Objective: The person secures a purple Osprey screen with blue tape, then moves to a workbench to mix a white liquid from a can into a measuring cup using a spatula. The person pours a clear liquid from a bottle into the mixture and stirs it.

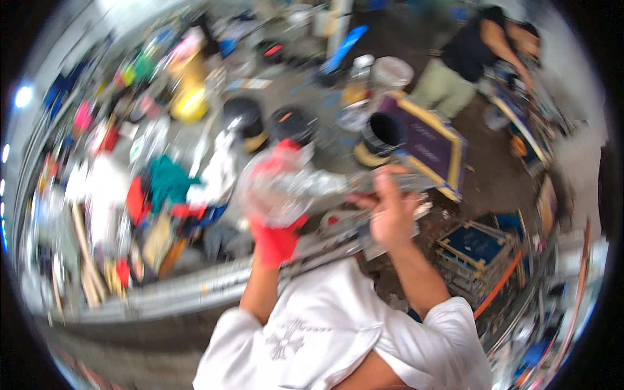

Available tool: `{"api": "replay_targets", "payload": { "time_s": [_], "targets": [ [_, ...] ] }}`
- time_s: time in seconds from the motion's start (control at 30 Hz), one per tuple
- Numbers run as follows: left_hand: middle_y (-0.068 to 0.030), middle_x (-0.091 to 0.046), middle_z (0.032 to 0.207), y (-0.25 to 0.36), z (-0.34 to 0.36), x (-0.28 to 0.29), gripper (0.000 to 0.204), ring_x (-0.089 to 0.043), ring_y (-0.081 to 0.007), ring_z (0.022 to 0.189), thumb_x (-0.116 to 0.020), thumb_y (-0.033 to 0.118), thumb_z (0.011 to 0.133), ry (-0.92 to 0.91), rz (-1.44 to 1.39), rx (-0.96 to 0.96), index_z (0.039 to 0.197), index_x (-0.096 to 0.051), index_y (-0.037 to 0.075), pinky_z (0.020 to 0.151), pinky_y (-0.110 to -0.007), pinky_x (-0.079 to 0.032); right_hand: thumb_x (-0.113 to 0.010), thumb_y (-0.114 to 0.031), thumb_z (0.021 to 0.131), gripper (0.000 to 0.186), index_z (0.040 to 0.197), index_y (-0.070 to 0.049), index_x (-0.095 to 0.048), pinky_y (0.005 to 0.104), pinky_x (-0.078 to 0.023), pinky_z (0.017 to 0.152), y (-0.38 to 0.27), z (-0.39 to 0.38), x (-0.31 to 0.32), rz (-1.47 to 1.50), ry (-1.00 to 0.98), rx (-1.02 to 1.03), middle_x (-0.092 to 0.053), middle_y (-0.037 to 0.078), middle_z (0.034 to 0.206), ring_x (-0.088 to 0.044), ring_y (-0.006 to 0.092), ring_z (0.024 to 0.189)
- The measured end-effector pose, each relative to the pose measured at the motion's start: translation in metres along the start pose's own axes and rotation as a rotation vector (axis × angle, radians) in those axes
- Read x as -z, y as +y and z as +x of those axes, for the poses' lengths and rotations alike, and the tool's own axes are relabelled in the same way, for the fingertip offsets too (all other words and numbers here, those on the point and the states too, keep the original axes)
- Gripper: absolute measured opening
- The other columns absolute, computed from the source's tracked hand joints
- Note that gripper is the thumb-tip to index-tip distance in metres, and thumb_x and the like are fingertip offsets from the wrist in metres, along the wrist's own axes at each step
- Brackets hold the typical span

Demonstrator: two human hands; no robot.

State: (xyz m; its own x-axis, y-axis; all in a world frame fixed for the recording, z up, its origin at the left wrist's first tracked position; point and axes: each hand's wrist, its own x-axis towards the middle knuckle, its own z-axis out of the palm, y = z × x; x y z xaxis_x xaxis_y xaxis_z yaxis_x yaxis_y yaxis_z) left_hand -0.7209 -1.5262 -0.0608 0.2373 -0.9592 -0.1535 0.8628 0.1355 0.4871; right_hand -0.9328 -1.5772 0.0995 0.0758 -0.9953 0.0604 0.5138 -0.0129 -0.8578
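Note:
My left hand (278,242) is wrapped in red, a glove or cloth, and is closed behind a round translucent plastic container (273,188). Its fingers are mostly hidden. From the container, a shiny, crumpled-looking clear strip (325,183) stretches right toward my right hand (394,211). That hand is raised, its thumb up and its fingers curled to the left around something thin and smeared by motion. Just beyond it stands an open black tub (383,133) with a tan band at its base.
Two more black tubs (243,119) stand on the cluttered table, beside clear jars (359,84). Cloths, including a green one (173,182), pile up at left. A dark, yellow-edged screen frame (426,146) leans at right. Another person (478,49) bends over frames at upper right.

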Motion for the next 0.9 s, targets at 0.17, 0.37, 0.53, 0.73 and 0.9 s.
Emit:
{"api": "replay_targets", "payload": {
  "time_s": [0.17, 0.37, 0.53, 0.73, 0.9],
  "targets": [
    [-0.0168, -0.045, 0.149, 0.013, 0.003, -0.028, 0.08, -0.049, -0.035, 0.131, -0.038, 0.068, 0.097, -0.164, -0.254, 0.071, 0.149, -0.037, 0.008, 0.11, -0.051, -0.041, -0.056, -0.016, 0.101, 0.018, 0.113, -0.003, -0.056, 0.0478, -0.065, 0.078, -0.011, -0.003, -0.003, -0.073, -0.033, 0.076, -0.062, 0.01, 0.102, -0.072, 0.0254, 0.088],
    [-0.0185, -0.048, 0.147, 0.033, -0.013, -0.054, 0.081, -0.048, -0.0348, 0.133, -0.035, 0.07, 0.097, -0.39, -0.487, 0.117, 0.148, -0.04, 0.007, 0.114, -0.05, -0.038, -0.056, -0.017, 0.101, 0.018, 0.11, -0.002, -0.056, 0.0451, -0.065, 0.077, -0.016, 0.013, -0.006, -0.158, -0.073, 0.059, -0.065, 0.011, 0.094, -0.072, 0.0241, 0.084],
    [-0.0184, -0.041, 0.154, 0.034, -0.015, -0.042, 0.081, -0.042, -0.0355, 0.139, -0.036, 0.068, 0.098, -0.383, -0.573, 0.154, 0.152, -0.036, 0.007, 0.119, -0.051, -0.03, -0.059, -0.019, 0.1, 0.019, 0.108, -0.002, -0.057, 0.0425, -0.065, 0.076, -0.011, 0.018, 0.007, -0.188, 0.011, 0.069, -0.067, 0.012, 0.092, -0.073, 0.0238, 0.081],
    [-0.0173, -0.036, 0.157, 0.036, -0.017, -0.037, 0.077, -0.041, -0.0391, 0.139, -0.027, 0.065, 0.102, -0.409, -0.742, 0.272, 0.154, -0.031, 0.008, 0.116, -0.054, -0.034, -0.06, -0.019, 0.1, 0.021, 0.11, -0.001, -0.057, 0.0433, -0.065, 0.076, -0.006, 0.014, 0.014, -0.125, 0.092, 0.041, -0.065, 0.012, 0.096, -0.072, 0.0248, 0.083],
    [-0.0176, -0.036, 0.156, 0.034, -0.019, -0.064, 0.085, -0.041, -0.0399, 0.139, -0.025, 0.073, 0.098, -0.095, -0.299, 0.128, 0.154, -0.03, 0.008, 0.116, -0.053, -0.035, -0.059, -0.016, 0.1, 0.021, 0.113, 0.001, -0.056, 0.0455, -0.064, 0.08, -0.004, 0.0, 0.007, -0.148, -0.015, 0.092, -0.062, 0.012, 0.103, -0.071, 0.0244, 0.091]
  ]
}}
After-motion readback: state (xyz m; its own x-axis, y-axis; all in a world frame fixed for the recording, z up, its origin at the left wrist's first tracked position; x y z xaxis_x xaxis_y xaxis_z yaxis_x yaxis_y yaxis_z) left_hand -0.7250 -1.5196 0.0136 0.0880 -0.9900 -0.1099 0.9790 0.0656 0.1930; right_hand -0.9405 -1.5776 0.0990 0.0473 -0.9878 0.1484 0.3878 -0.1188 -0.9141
